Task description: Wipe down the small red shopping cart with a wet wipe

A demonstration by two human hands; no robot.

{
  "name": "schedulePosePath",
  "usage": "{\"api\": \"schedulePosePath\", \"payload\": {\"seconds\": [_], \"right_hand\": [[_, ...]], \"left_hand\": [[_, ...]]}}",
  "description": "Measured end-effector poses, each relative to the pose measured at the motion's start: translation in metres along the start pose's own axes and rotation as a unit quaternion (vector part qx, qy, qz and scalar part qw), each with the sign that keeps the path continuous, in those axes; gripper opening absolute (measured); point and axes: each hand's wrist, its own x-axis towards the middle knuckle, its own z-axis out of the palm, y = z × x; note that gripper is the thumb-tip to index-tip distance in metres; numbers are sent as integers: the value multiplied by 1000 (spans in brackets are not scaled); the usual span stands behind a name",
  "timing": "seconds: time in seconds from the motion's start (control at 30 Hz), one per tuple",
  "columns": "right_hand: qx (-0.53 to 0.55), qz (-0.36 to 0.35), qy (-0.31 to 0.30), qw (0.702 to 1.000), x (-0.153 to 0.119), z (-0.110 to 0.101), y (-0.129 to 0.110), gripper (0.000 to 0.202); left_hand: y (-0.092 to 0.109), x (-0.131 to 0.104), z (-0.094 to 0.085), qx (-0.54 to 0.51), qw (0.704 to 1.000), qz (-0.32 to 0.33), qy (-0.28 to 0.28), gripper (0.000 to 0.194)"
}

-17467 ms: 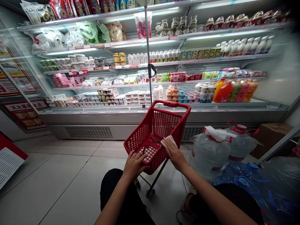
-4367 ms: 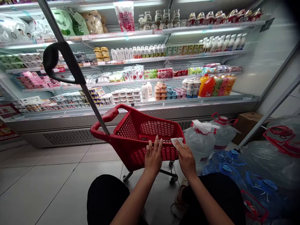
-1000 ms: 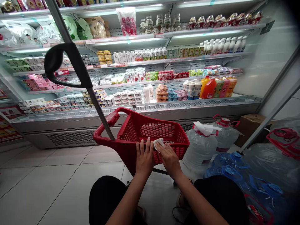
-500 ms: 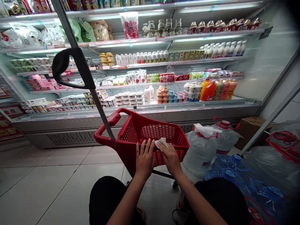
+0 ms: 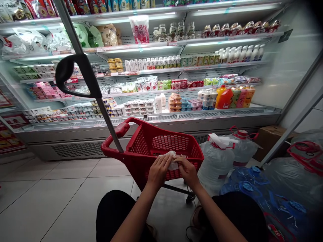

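Observation:
A red plastic shopping cart (image 5: 137, 164) with perforated basket walls stands in front of my knees. At its near rim both hands hold a crumpled white wipe (image 5: 173, 165), which looks like a tissue or thin cloth. My left hand (image 5: 157, 172) lies over the wipe's left side, fingers together and bent on it. From the right, my right hand (image 5: 188, 170) pinches the wipe's other side between thumb and fingers. The fingertips are partly hidden in its folds. The cart's grey pole with a black loop handle (image 5: 83, 75) rises on the left.
Behind the cart runs a refrigerated shelf unit (image 5: 161, 129) stocked with yogurts, bottles and bags. Large clear water jugs (image 5: 215, 161) and blue-capped jugs (image 5: 246, 188) crowd the right side, with a cardboard box (image 5: 268, 136) behind them. Tiled floor (image 5: 65, 201) extends to the left.
My left hand has gone from spread fingers on the cart rim to gripping the wipe. The wipe is now between both hands, more unfolded, and my right hand has turned to a pinch.

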Motion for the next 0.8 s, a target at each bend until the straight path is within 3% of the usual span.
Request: {"api": "schedulePosePath", "payload": {"seconds": [0.1, 0.27, 0.4, 0.6, 0.8], "right_hand": [[-107, 35, 54, 992, -5, 3, 11, 57], [-304, 21, -20, 952, -11, 12, 21, 66], [-325, 8, -42, 945, -12, 10, 19, 66], [-327, 3, -36, 944, -13, 11, 18, 71], [-326, -14, -34, 945, -14, 10, 21, 70]], "left_hand": [[3, 4, 2, 33, 999, -16, -6, 61], [4, 1, 4, 79, 996, -18, 23, 50], [1, -9, 1, 97, 995, 26, 25, 54], [8, -8, 7, 114, 993, -8, -11, 53], [-1, -5, 15, 81, 994, 72, -28, 63]]}}
